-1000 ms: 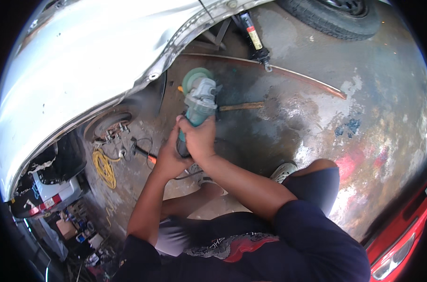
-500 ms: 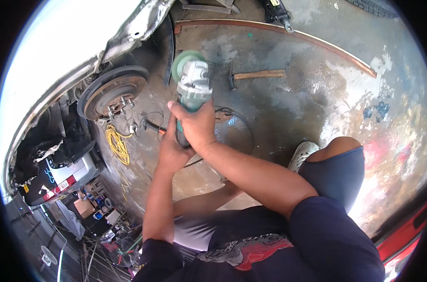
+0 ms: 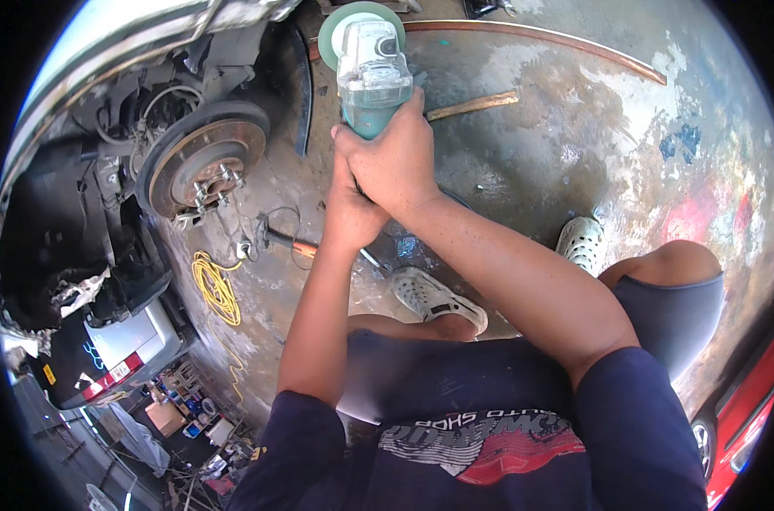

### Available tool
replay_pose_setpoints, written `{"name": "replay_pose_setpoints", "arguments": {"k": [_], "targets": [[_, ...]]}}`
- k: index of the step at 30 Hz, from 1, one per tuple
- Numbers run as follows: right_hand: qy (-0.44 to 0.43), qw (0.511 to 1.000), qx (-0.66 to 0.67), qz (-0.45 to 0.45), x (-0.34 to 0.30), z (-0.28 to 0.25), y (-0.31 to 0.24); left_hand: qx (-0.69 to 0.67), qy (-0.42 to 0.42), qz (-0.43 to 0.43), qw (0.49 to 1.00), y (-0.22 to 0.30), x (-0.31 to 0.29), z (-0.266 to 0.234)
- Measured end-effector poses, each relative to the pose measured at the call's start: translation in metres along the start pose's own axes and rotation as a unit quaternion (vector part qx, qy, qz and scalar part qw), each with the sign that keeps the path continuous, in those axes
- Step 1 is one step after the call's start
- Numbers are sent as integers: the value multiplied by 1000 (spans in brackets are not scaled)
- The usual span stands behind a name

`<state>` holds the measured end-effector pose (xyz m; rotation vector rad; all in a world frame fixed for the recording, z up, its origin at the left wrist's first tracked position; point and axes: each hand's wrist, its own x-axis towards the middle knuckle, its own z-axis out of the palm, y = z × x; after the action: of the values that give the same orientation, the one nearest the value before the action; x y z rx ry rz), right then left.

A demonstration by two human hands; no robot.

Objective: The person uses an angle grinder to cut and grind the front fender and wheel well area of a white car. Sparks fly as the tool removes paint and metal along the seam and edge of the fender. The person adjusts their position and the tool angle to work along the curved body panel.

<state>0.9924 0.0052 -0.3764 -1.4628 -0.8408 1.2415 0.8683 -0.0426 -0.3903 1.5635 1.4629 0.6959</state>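
Observation:
Both my hands are wrapped round a teal and silver angle grinder, held out in front of me above the floor. My right hand grips its teal body just behind the silver gear head. Lower down, my left hand closes round the rear of the grinder, most of which the fingers cover. The pale green disc points away from me at the far end. Left of the grinder is a rusty brake disc with studs, on a car's bare hub. The disc and the hub are apart.
A wooden hammer handle lies right of the grinder, its head hidden. A long reddish strip crosses the far floor. Yellow cord lies coiled at left, near an orange-and-black tool. A red car stands at lower right.
Both hands have carried the grinder farther away and slightly right, so it now covers the hammer's head. My knees and shoes have shifted, and more of the wheel well shows.

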Motion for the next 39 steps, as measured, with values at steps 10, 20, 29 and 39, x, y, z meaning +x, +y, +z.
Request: {"name": "replay_pose_setpoints", "arguments": {"k": [10, 20, 29, 39], "targets": [[-52, 995, -2, -82, -3, 45, -4, -14, 87, 10, 996, -22, -7, -27], [-84, 992, 5, -97, 13, 37, 6, -23, 135, -52, 989, -23, 7, 0], [-172, 945, -144, -237, 61, -23, 4, -409, 189, -63, 891, -70, 69, 127], [-124, 922, -242, -274, 80, -39, 5, -51, 185, -8, 981, -24, 82, 119]]}}
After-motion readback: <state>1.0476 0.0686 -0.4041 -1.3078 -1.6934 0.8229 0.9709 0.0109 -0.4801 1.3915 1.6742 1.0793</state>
